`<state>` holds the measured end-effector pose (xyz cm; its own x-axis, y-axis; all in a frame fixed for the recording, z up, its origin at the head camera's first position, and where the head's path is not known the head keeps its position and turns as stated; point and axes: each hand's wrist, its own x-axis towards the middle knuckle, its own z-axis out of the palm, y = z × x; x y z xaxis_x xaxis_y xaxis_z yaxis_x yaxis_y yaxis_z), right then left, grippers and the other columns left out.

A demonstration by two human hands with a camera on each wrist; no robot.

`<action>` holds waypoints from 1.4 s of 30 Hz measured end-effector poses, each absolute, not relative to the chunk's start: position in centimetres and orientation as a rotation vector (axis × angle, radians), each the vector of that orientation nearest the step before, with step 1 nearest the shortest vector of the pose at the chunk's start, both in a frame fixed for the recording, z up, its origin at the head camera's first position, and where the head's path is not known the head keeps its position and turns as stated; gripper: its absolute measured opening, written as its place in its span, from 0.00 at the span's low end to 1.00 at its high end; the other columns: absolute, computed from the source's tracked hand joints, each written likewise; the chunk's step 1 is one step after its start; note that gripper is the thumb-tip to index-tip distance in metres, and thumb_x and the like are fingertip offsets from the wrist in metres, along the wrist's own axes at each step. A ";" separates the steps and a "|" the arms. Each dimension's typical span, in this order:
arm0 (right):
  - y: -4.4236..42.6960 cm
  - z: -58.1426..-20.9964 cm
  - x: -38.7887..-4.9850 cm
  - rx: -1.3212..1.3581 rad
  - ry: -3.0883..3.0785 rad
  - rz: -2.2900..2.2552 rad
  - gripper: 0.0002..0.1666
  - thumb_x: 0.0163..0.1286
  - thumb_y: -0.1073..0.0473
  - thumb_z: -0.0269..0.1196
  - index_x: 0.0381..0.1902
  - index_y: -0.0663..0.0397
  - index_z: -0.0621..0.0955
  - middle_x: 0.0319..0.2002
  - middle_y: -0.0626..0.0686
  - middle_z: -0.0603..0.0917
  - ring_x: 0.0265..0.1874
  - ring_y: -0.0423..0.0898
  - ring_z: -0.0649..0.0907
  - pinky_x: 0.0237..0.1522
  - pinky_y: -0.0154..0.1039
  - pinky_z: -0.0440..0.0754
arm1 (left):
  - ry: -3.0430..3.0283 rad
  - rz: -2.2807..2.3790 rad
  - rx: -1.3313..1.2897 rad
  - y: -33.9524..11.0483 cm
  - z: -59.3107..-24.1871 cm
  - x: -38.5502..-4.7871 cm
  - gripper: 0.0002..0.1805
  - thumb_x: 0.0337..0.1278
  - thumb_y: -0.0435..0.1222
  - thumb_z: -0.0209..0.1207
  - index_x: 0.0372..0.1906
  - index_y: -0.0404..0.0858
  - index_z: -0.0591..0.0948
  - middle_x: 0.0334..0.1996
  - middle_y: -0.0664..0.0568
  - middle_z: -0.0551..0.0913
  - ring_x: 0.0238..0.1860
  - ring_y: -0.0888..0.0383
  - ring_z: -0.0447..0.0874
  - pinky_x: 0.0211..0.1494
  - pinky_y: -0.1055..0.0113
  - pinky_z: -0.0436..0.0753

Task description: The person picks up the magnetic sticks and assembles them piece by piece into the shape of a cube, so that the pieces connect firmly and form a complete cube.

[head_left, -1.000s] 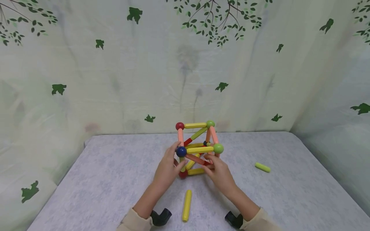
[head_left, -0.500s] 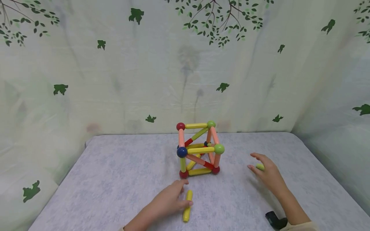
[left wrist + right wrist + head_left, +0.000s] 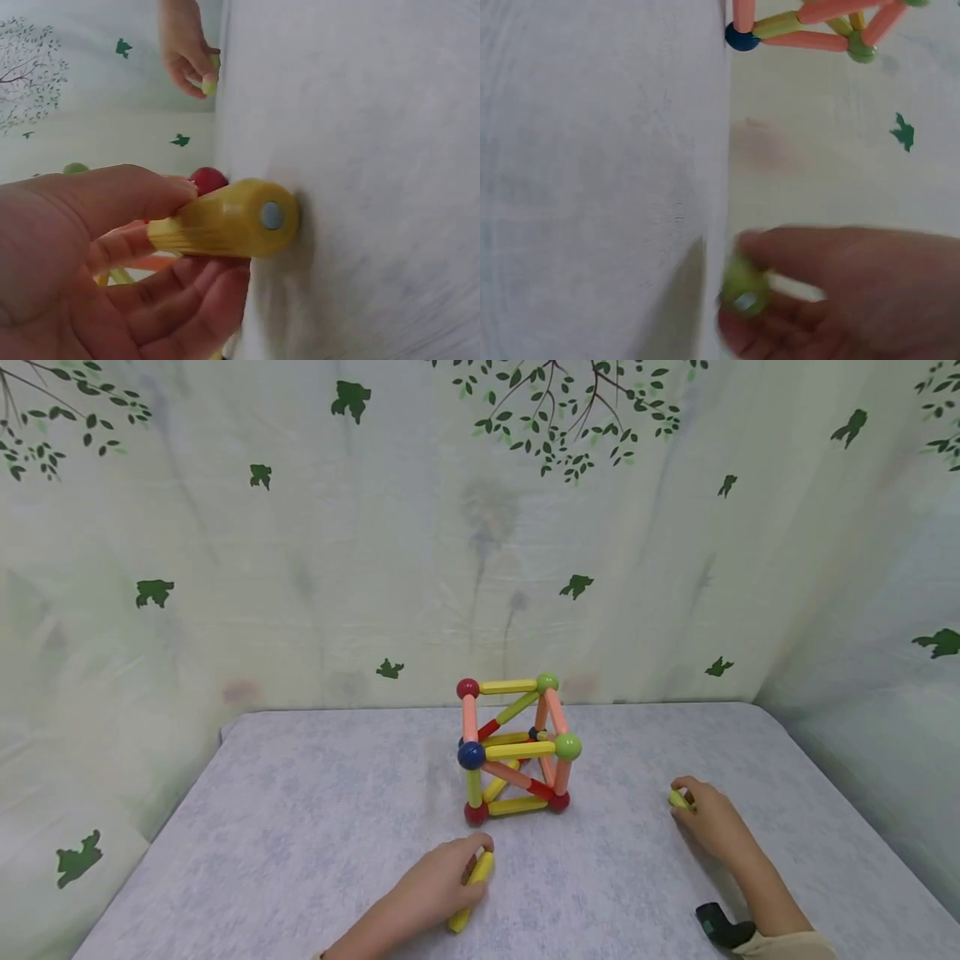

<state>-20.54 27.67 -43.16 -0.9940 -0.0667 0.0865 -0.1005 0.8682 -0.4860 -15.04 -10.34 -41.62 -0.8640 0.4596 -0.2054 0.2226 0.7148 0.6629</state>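
Observation:
Near the table's front, my left hand (image 3: 438, 883) pinches a yellow magnetic rod (image 3: 478, 870) between thumb and fingers. In the left wrist view that rod (image 3: 240, 217) shows a round metal tip at its near end. Off to the right, my right hand (image 3: 712, 822) holds a short yellow-green magnetic rod (image 3: 677, 798), mostly covered by the fingers. The right wrist view has this rod (image 3: 744, 289) blurred between thumb and fingers. Between and beyond the hands stands a box-like frame of coloured rods and balls (image 3: 517, 750), touched by neither hand.
The frame stands on a grey cloth-like table (image 3: 337, 793), with a blue ball (image 3: 471, 755) and red balls at its near side. A leaf-printed curtain (image 3: 420, 527) hangs behind the table. A black strap piece (image 3: 723, 928) sits at the right wrist.
Both hands have left the frame. The left hand came down to the yellow rod and gripped it, tilting it; the right hand moved right and took the short yellow-green rod.

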 end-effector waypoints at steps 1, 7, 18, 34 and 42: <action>27.3 -42.8 -20.5 0.147 -2.952 0.795 0.22 0.60 0.68 0.59 0.52 0.69 0.70 0.37 0.63 0.76 0.34 0.54 0.76 0.31 0.47 0.75 | 2.558 0.962 0.527 -10.4 -41.3 -15.1 0.19 0.49 0.36 0.62 0.48 0.46 0.72 0.26 0.57 0.73 0.22 0.61 0.70 0.23 0.69 0.72; 23.7 -39.1 -20.3 0.347 -2.639 1.003 0.23 0.64 0.64 0.57 0.57 0.62 0.71 0.45 0.59 0.76 0.40 0.51 0.78 0.38 0.44 0.78 | 2.552 1.252 0.662 -11.0 -39.3 -15.3 0.22 0.53 0.35 0.60 0.54 0.45 0.70 0.39 0.56 0.76 0.30 0.64 0.76 0.31 0.71 0.77; 15.6 -33.4 -21.6 0.683 -2.266 1.356 0.24 0.62 0.63 0.60 0.56 0.57 0.71 0.47 0.51 0.77 0.44 0.43 0.78 0.44 0.32 0.75 | 2.573 1.823 0.850 -10.8 -35.5 -15.4 0.23 0.52 0.35 0.61 0.55 0.41 0.70 0.43 0.52 0.77 0.42 0.59 0.77 0.41 0.65 0.78; 13.8 -34.0 -22.7 0.881 -2.366 1.141 0.21 0.56 0.64 0.64 0.49 0.52 0.77 0.40 0.44 0.77 0.38 0.39 0.76 0.38 0.36 0.77 | 1.901 2.661 0.784 -7.4 -31.3 -20.2 0.21 0.57 0.26 0.53 0.55 0.38 0.64 0.49 0.38 0.72 0.50 0.46 0.72 0.48 0.58 0.75; 13.2 -33.7 -22.5 0.876 -2.391 1.128 0.21 0.55 0.63 0.65 0.49 0.54 0.77 0.37 0.46 0.77 0.35 0.41 0.75 0.36 0.36 0.77 | 1.815 2.698 0.788 -5.9 -31.8 -21.5 0.20 0.59 0.27 0.52 0.55 0.38 0.64 0.50 0.37 0.70 0.50 0.46 0.72 0.48 0.57 0.75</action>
